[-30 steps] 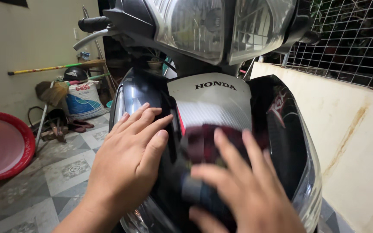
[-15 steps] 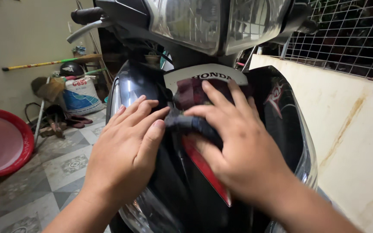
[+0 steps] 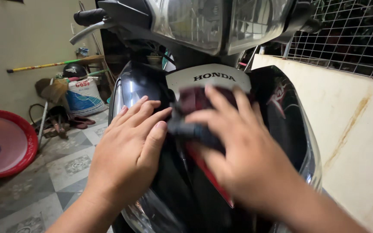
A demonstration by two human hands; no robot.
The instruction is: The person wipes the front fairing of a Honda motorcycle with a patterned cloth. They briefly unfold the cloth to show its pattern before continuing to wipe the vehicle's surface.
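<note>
The left hand (image 3: 128, 149) lies flat on the left side of the motorbike's black front cover (image 3: 134, 86), palm down, fingers straight and close together, pointing toward the far right. It clamps nothing; it only presses on the panel.

The right hand (image 3: 242, 155) is blurred. It presses a dark cloth (image 3: 195, 114), maroon and black, against the centre of the front cover, just below the white panel (image 3: 212, 77) that carries the maker's lettering. The fingers are spread apart and laid over the cloth, with the fingertips reaching the lower edge of the white panel. The cloth is bunched under the fingers, and its left edge sits just beside the left hand's fingertips. A red stripe (image 3: 208, 172) of the bodywork shows below the right palm.

Above the cover are the headlight (image 3: 214, 21) and, at the far left, the handlebar grip (image 3: 89, 16) with its brake lever (image 3: 89, 31).

On the left, a red basin (image 3: 5, 142) rests on the tiled floor (image 3: 57, 172) against the wall. Farther off are a printed sack (image 3: 83, 95) and a broom (image 3: 50, 88). On the right stands a stained cream wall (image 3: 350, 129) topped by a wire mesh fence (image 3: 350, 34).
</note>
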